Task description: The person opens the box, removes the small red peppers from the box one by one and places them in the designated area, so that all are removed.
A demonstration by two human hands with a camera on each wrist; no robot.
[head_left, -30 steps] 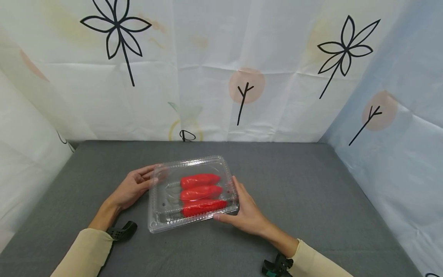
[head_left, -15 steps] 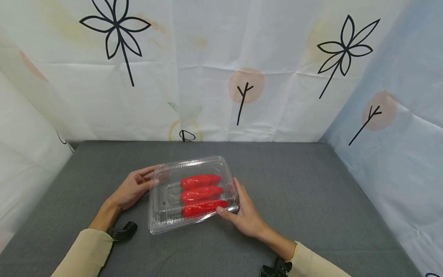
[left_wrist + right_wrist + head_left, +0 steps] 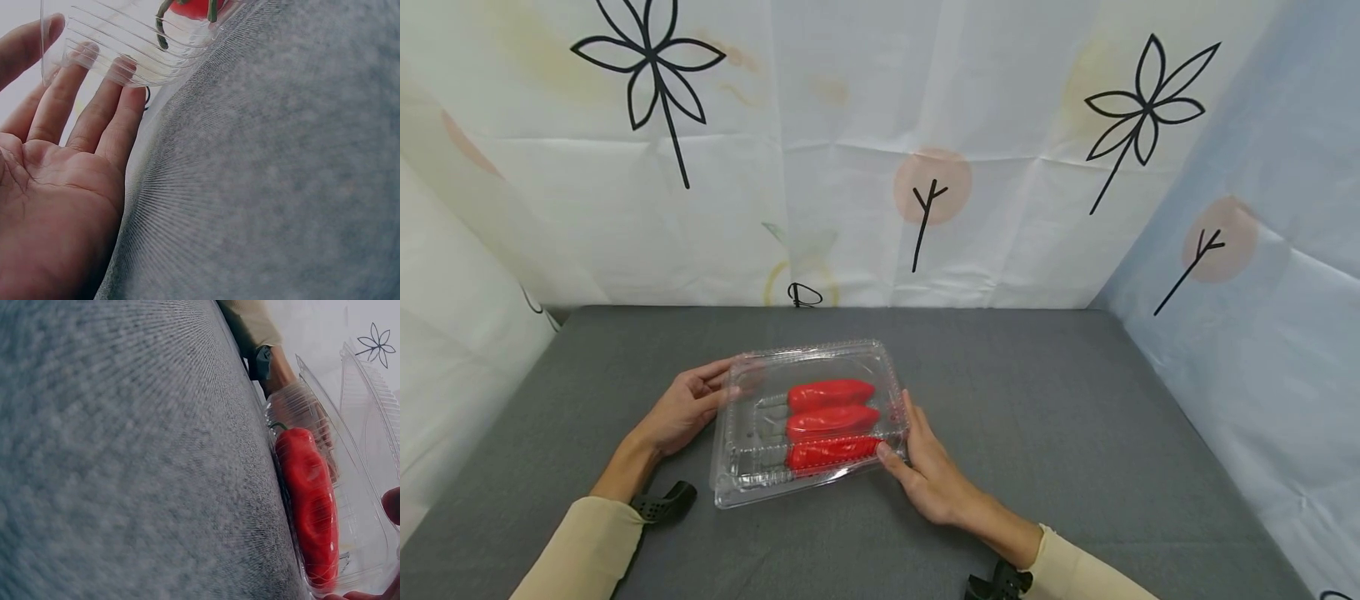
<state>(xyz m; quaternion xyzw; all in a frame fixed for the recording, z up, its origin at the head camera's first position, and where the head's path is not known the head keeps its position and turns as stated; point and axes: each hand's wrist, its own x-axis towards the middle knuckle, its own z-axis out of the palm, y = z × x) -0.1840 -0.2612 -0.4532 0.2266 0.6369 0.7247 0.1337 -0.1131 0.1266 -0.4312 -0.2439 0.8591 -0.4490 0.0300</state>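
Note:
A clear plastic clamshell container (image 3: pixel 752 492) sits on the grey table, holding three long red peppers (image 3: pixel 831 423). Green stems point left, as the left wrist view shows. My left hand (image 3: pixel 679 410) is at the container's left end, its mostly straight fingers (image 3: pixel 100 119) touching the plastic there. At the right end, my right hand (image 3: pixel 934 475) holds the container, thumb on the front edge of the lid and fingers round the side. In the right wrist view, the lid (image 3: pixel 375 387) stands apart from the base's rim; one red pepper (image 3: pixel 309 506) shows through the wall.
The grey cloth-covered table (image 3: pixel 1037 400) runs back to a white printed sheet (image 3: pixel 850 100). Similar sheets hang at the left and right sides. Black bands (image 3: pixel 664 502) are worn at both wrists.
My right thumb has moved up from the container's bottom front edge to the lid's edge. The container has shifted slightly left with its peppers. My left hand has hardly moved.

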